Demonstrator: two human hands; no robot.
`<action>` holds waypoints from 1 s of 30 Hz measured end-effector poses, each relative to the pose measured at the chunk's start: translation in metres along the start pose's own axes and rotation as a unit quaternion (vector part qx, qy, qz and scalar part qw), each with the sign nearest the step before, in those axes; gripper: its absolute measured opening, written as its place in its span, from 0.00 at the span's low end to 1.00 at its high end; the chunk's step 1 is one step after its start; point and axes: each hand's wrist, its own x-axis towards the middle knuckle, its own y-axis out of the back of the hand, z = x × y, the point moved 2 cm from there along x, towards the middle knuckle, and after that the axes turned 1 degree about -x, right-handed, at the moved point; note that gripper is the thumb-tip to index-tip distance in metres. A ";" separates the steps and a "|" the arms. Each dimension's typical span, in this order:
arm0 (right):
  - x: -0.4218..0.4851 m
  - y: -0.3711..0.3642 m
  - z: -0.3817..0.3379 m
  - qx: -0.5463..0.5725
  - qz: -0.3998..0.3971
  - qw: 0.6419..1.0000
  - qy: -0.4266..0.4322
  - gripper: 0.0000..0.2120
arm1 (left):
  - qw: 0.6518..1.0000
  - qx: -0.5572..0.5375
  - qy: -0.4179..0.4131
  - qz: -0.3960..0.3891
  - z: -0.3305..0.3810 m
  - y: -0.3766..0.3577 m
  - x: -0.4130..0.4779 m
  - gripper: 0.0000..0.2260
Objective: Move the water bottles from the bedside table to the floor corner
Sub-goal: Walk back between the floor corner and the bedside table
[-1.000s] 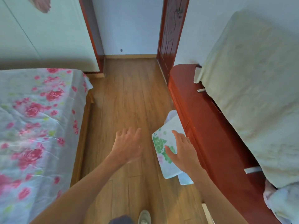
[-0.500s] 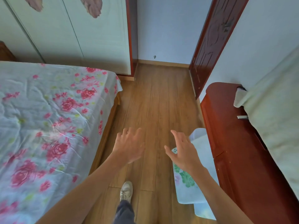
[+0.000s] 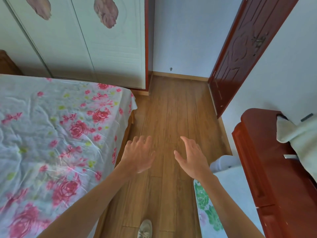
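No water bottle and no bedside table is in view. My left hand (image 3: 139,154) hangs over the wooden floor (image 3: 173,117) beside the bed, fingers spread and holding nothing. My right hand (image 3: 192,157) is held out a little to its right, also with fingers apart and nothing in it. Ahead, the floor corner (image 3: 155,76) lies between the wardrobe and the pale wall.
A bed (image 3: 51,143) with a rose-print sheet fills the left. White wardrobe doors (image 3: 85,40) stand behind it. A dark red door (image 3: 240,54) stands on the right wall. A red cabinet (image 3: 274,169) carries a pale cloth (image 3: 298,134). A pale floral-print item (image 3: 229,186) leans against the cabinet.
The view has swung left and up: the bed and wardrobe now fill more of the frame and the red cabinet has slid to the right edge. Both hands stay spread with nothing in them.
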 end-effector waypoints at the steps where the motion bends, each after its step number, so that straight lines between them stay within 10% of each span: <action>1: 0.009 -0.001 -0.002 0.001 0.000 1.000 -0.001 0.31 | 1.000 -0.004 0.001 0.001 -0.006 0.002 0.008 0.23; 30: 0.329 0.016 0.087 -0.009 -0.065 0.997 0.040 0.32 | 0.995 -0.052 0.085 -0.001 -0.025 0.011 0.330 0.23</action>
